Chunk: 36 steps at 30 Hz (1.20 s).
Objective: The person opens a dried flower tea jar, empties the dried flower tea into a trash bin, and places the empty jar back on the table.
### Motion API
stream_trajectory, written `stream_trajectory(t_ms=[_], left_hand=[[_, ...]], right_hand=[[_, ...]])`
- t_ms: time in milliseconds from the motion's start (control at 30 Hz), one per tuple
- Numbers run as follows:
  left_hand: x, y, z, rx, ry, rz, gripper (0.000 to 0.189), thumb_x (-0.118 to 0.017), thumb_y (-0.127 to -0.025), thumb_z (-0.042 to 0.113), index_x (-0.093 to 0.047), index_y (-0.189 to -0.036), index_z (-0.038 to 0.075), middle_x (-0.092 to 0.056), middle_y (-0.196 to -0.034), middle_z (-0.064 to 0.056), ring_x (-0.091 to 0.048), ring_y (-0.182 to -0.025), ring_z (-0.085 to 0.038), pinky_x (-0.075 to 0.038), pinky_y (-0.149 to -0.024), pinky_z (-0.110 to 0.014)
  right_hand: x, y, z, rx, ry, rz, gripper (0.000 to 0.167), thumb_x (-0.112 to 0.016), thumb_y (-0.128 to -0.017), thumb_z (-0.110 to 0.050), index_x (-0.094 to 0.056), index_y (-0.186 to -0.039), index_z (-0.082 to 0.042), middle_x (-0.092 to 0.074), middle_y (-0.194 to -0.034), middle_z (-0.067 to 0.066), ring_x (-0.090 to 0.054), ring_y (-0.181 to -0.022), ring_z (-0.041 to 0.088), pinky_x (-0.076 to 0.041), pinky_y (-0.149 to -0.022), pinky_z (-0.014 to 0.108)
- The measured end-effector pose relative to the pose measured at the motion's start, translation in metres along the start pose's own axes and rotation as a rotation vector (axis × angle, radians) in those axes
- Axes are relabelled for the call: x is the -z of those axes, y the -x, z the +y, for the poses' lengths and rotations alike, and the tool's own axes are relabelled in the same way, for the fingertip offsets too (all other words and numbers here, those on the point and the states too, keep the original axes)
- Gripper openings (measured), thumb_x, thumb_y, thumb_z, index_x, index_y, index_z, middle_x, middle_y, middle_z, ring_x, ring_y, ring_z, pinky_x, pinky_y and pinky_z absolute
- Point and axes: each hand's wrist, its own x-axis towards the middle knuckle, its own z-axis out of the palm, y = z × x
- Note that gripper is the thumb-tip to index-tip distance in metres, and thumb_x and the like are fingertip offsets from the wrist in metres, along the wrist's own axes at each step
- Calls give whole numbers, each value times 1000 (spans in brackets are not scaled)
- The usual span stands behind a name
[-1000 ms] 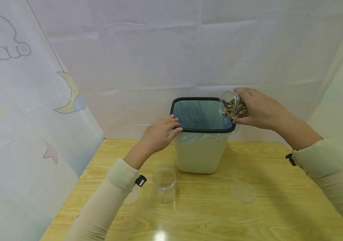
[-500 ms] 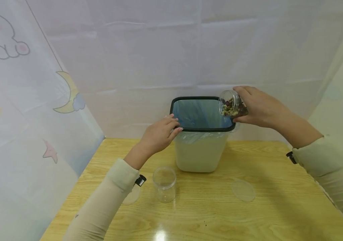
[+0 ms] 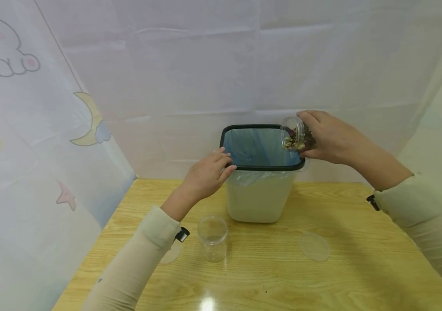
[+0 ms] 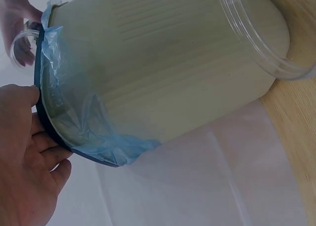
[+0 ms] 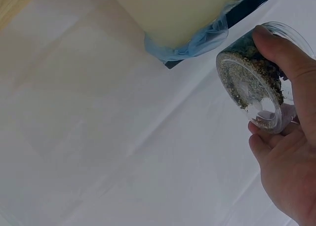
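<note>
My right hand (image 3: 335, 136) grips a clear plastic jar (image 3: 298, 134) around its body. The jar lies tipped on its side, its mouth pointing left over the bin's right rim. Dried buds and leaf bits in dark red and yellow-green fill its lower side; the right wrist view shows them against the jar base (image 5: 244, 90). My left hand (image 3: 205, 175) holds the left front corner of the trash bin (image 3: 257, 198), thumb and fingers at its black rim (image 4: 47, 120). A blue plastic bag (image 3: 252, 147) lines the bin, its edge folded over the rim.
A second clear jar (image 3: 212, 239) stands upright and uncovered on the wooden table (image 3: 244, 280), in front of the bin. One round translucent lid (image 3: 314, 247) lies to the right. Another lid (image 3: 172, 254) is partly hidden by the left sleeve. A pale cloth wall (image 3: 190, 77) rises behind.
The right hand and its jar have shifted slightly left, and the pieces inside have settled differently. The left hand keeps its place on the rim.
</note>
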Motion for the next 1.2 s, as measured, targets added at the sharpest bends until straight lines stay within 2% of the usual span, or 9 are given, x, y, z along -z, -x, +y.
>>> stream_trajectory(t_ms=[200,633,967,1200], left_hand=[[-1,0,0,-2,-1,4,48,-42,-109,40,-60,-138,6,-54,-147,-9,-33,-149,-23,-28,-122,-39],[-1,1,0,2,1,6,49,-41,-110,40,-59,-139,5,-55,-147,-10,-33,-150,-23,-27,-122,-38],[-2,3,0,-8,9,6,48,-43,-109,40,-59,-138,5,-55,-146,-10,-35,-149,-24,-30,-120,-39],[-2,3,0,-17,16,12,47,-43,-109,39,-60,-137,5,-56,-145,-11,-35,-148,-25,-29,-121,-39]], right_hand=[[0,0,1,-7,11,-11,103,-89,-78,-18,-25,-155,7,-37,-149,34,-38,-135,52,-38,-107,64],[0,-3,0,82,43,78,105,-93,-70,-13,-30,-151,9,-41,-144,35,-41,-131,52,-39,-105,64],[-2,-3,-1,102,43,65,104,-94,-69,-8,-32,-150,9,-40,-145,34,-41,-131,52,-40,-105,63],[-2,-6,-1,116,57,65,104,-94,-68,-9,-32,-150,9,-40,-145,33,-40,-132,52,-38,-107,63]])
